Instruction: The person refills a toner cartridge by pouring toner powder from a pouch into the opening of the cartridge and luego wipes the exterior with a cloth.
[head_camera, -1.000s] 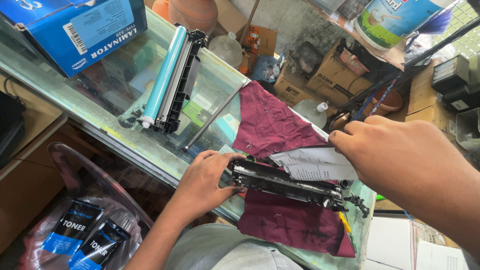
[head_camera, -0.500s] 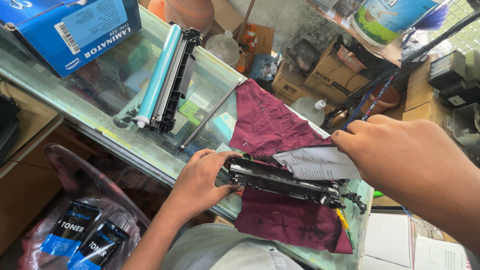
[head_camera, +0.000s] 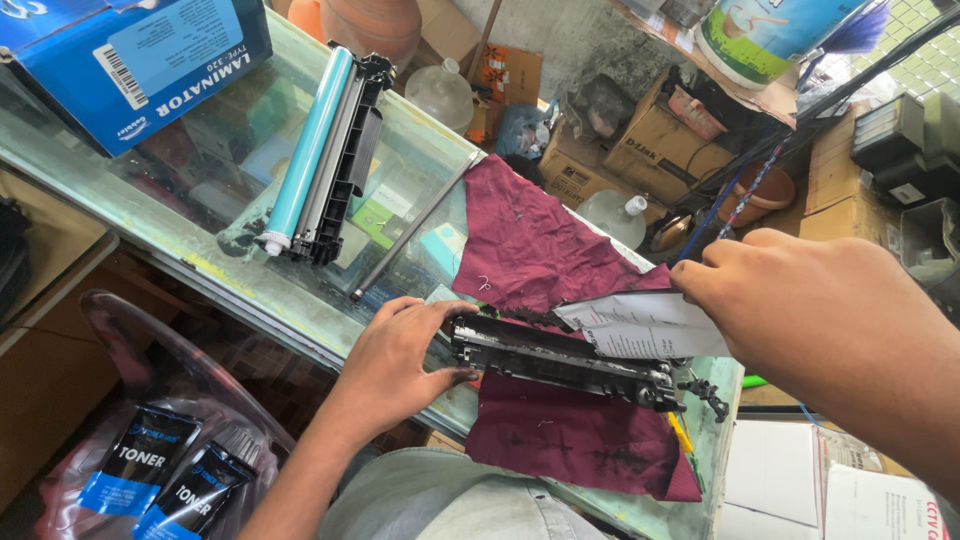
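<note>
The glass worktop carries a blue box upper left, a drum unit, a metal rod, and a maroon cloth under a black cartridge.

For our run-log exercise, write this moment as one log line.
left hand: steadies black toner cartridge | right hand: holds folded paper over cartridge | under it: maroon cloth | aside: drum unit on glass counter
</note>
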